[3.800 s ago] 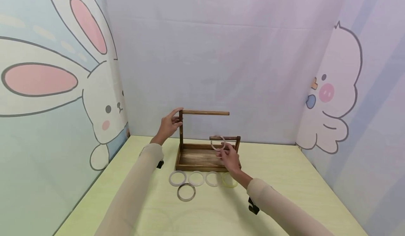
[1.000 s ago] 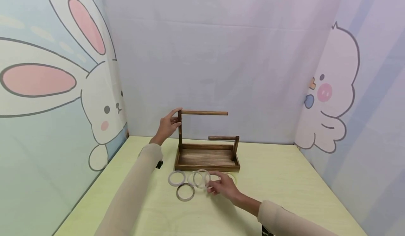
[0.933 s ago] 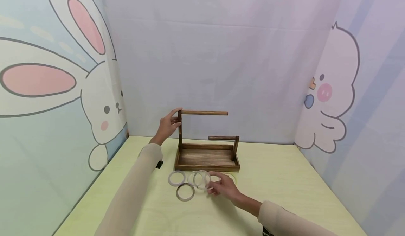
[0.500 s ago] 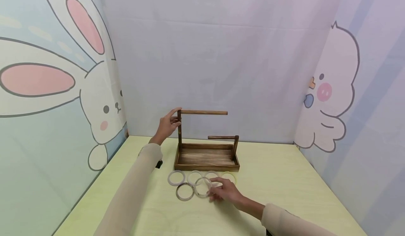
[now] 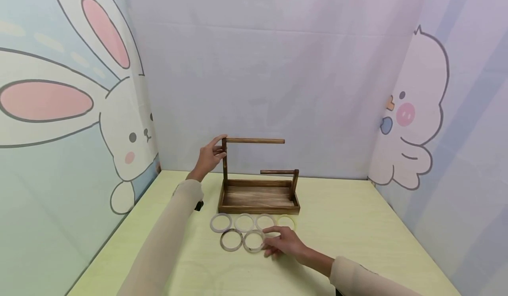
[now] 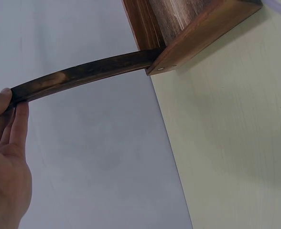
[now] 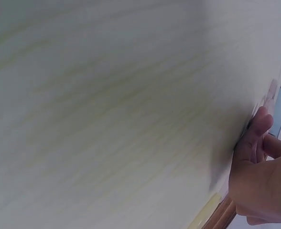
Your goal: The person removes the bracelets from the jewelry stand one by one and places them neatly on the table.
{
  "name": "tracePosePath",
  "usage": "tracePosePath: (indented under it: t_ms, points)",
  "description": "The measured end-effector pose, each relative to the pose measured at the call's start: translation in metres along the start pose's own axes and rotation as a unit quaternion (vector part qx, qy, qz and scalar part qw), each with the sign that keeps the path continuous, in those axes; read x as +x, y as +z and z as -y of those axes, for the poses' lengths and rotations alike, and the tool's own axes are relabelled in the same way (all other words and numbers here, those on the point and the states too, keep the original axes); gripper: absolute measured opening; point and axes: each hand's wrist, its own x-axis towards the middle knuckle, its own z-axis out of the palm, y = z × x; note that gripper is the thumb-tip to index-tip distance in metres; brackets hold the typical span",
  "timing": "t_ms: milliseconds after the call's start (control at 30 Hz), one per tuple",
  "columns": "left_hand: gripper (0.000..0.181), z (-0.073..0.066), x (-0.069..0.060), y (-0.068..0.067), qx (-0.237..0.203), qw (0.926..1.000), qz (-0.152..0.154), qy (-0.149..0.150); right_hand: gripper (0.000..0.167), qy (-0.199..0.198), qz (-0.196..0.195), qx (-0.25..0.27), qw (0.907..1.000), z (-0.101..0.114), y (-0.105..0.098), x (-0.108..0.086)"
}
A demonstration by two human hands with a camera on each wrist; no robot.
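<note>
A dark wooden jewellery stand [image 5: 259, 210] has a tray base, a tall left post [image 6: 83, 74] and two crossbars. At the top of that post, my left hand [image 5: 207, 158] pinches the wood between thumb and fingers. My right hand [image 5: 287, 241] holds the right edge of a translucent greyish bangle [image 5: 253, 251], which lies flat or nearly so on the table. Left of it is a brown-grey bangle [image 5: 231, 250]. Behind these is a row with a lilac bangle [image 5: 211, 223], two pale ones and a yellow bangle [image 5: 286, 216]. In the right wrist view, my fingers mostly hide the held bangle.
The stand's upper bar [image 5: 255, 140] reaches right from the tall post; its lower bar [image 5: 278, 172] reaches left from a short right post. Behind the pale yellow table [image 5: 349, 225] hangs a plain curtain [image 5: 254, 75]. Cartoon-printed curtains flank both sides.
My right hand has brought the bangle from the lower bar forward and down to the table, beside the brown-grey one. My left hand has stayed on the post.
</note>
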Motion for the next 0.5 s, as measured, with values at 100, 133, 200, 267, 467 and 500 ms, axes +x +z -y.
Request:
tracePosePath:
  t_ms: [100, 133, 200, 267, 467, 500]
  points:
    - [0.075, 0.0004, -0.0003, 0.0000, 0.001, 1.0000, 0.000, -0.001, 0.046, 0.006, -0.006, 0.006, 0.9999, -0.0003, 0.0007, 0.0001]
    - [0.075, 0.0005, -0.0003, 0.0000, 0.001, 1.0000, 0.000, -0.001, 0.047, 0.008, -0.008, 0.007, 0.9999, 0.0001, 0.0009, 0.0001]
    - [0.075, 0.0008, -0.0004, -0.0001, 0.002, 1.0000, 0.000, -0.003, 0.047, 0.007, -0.014, 0.006, 0.9999, 0.0006, 0.0014, 0.0001]
    - [0.075, 0.0013, -0.0004, -0.0002, 0.000, 1.0000, 0.001, -0.001, 0.047, 0.006, -0.022, 0.005, 0.9997, 0.0011, 0.0017, 0.0001]
    - [0.075, 0.0021, -0.0003, 0.0000, -0.004, 0.9999, 0.000, 0.013, 0.043, -0.001, -0.040, 0.003, 0.9992, -0.0005, 0.0017, 0.0006]
    - [0.075, 0.0023, -0.0003, 0.0001, -0.004, 0.9999, 0.000, 0.015, 0.041, -0.001, -0.042, 0.002, 0.9991, -0.0013, 0.0017, 0.0010]
